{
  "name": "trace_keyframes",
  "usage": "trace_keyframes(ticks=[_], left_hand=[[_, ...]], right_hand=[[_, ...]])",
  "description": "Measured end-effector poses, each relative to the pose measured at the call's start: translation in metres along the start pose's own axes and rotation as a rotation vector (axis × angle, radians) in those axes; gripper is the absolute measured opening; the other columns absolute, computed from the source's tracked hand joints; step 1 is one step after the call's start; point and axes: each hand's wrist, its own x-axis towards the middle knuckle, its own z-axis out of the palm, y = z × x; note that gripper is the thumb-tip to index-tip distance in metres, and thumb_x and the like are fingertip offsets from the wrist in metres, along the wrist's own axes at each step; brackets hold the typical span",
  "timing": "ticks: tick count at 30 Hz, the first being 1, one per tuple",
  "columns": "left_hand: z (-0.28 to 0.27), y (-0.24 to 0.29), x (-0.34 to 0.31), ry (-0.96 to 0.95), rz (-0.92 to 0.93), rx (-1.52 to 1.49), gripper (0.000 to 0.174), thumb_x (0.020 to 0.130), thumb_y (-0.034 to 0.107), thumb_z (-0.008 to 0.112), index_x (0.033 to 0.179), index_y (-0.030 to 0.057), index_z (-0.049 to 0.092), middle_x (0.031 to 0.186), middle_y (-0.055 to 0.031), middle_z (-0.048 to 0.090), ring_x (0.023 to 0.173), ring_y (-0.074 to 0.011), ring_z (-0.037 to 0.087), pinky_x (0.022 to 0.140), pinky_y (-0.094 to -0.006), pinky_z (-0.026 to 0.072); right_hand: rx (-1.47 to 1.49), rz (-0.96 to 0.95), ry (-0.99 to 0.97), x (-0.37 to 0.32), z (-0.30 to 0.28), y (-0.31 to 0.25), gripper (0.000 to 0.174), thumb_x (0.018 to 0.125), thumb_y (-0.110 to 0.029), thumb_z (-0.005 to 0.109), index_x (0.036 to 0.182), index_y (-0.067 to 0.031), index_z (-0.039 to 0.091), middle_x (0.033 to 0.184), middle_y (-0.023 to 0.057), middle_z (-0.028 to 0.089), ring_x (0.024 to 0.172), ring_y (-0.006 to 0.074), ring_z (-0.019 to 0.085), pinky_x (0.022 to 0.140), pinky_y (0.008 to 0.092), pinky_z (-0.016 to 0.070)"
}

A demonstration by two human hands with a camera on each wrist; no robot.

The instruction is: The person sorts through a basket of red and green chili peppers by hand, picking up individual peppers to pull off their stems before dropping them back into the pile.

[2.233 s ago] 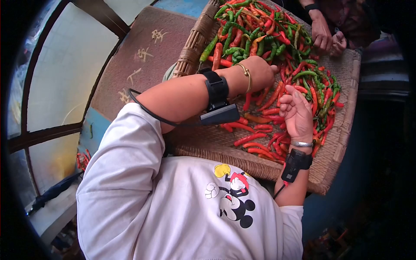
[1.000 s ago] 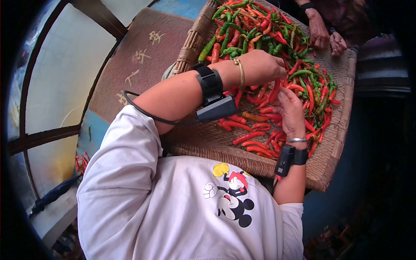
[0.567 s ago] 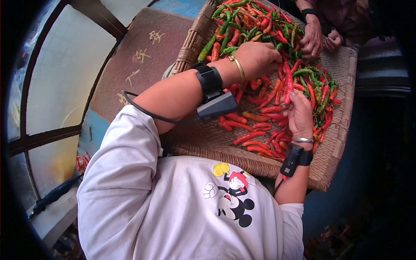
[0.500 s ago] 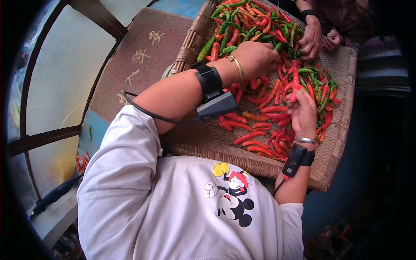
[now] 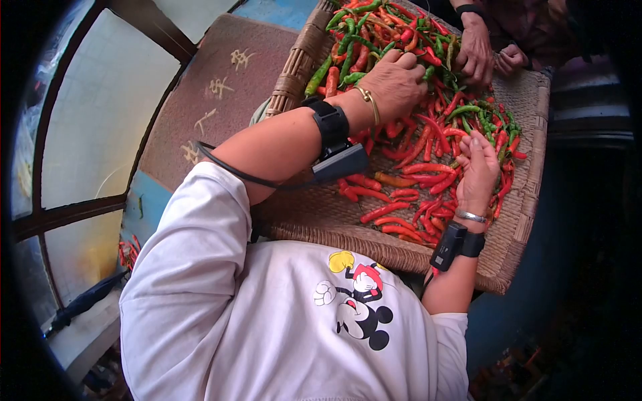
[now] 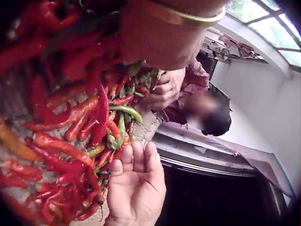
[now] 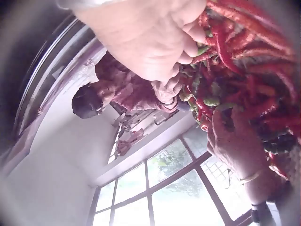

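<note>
Red and green chili peppers (image 5: 431,168) lie in a woven basket (image 5: 535,167). The left hand (image 5: 394,83), with a gold bracelet, reaches down into the upper pile, back upward and fingers bent. In the right wrist view the left hand (image 7: 240,146) is beside green and red peppers; whether its fingertips grip one is hidden. Palm up, the right hand (image 5: 478,174) is at the right of the loose red peppers, fingers loosely bent. In the left wrist view the right hand (image 6: 136,188) has an empty palm beside the peppers.
Another person's hands (image 5: 476,50) are over the basket's far edge, one among the peppers. A reddish-brown board (image 5: 214,87) with yellow characters lies left of the basket, near window panes (image 5: 100,107). More red peppers (image 5: 129,252) lie at the lower left.
The right hand has let go of the red pepper it held and moved right, palm up. The left hand has risen slightly and turned its back upward. The other person's nearer hand has shifted slightly.
</note>
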Motion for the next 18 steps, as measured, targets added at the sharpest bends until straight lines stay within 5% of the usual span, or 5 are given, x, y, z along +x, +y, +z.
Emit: trace_keyframes(ticks=[8, 15, 18], left_hand=[[0.024, 0.002, 0.002, 0.060, -0.057, 0.187, 0.034, 0.067, 0.026, 0.054, 0.099, 0.0134, 0.057, 0.088, -0.0022, 0.047, 0.087, -0.0194, 0.041, 0.077, -0.0343, 0.0323], [0.031, 0.003, 0.026, 0.108, -0.021, 0.256, 0.027, 0.068, 0.022, 0.053, 0.092, 0.0108, 0.058, 0.089, -0.0035, 0.048, 0.086, -0.0194, 0.043, 0.074, -0.0314, 0.0346], [0.030, 0.017, 0.042, -0.188, 0.015, 0.308, 0.023, 0.070, 0.021, 0.051, 0.087, 0.0085, 0.061, 0.095, -0.0055, 0.050, 0.086, -0.0192, 0.048, 0.067, -0.0301, 0.0367]], right_hand=[[-0.017, 0.036, -0.045, -0.002, 0.005, 0.001, 0.022, 0.083, -0.015, 0.050, 0.098, 0.0009, 0.054, 0.084, 0.0045, 0.058, 0.072, 0.0079, 0.054, 0.055, 0.0175, 0.0418], [-0.025, 0.043, -0.075, -0.004, 0.008, 0.000, 0.021, 0.083, -0.015, 0.050, 0.097, 0.0003, 0.055, 0.082, 0.0039, 0.058, 0.069, 0.0072, 0.054, 0.054, 0.0170, 0.0413], [-0.033, 0.054, -0.094, -0.004, 0.008, 0.001, 0.021, 0.083, -0.016, 0.049, 0.096, -0.0005, 0.055, 0.080, 0.0028, 0.058, 0.066, 0.0065, 0.053, 0.052, 0.0163, 0.0410]])
